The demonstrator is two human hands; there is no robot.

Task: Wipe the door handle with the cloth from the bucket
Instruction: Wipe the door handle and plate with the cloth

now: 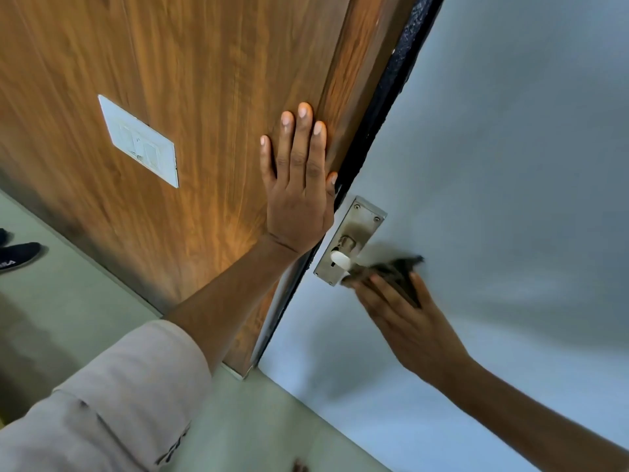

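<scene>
A steel handle plate (355, 229) with a round spindle and a white lock knob (340, 259) is fixed near the edge of the pale grey door (493, 165). My right hand (408, 321) grips a dark cloth (394, 270), which is wrapped over the lever just right of the plate and hides it; the hand is motion-blurred. My left hand (299, 185) lies flat with fingers spread on the wood-grain panel (187, 80) beside the black door frame (384, 107). The bucket is not in view.
A white switch plate (139, 141) sits on the wood panel at left. A person's dark shoe (18, 255) stands on the pale green floor (68, 301) at the far left edge. My light sleeve fills the lower left.
</scene>
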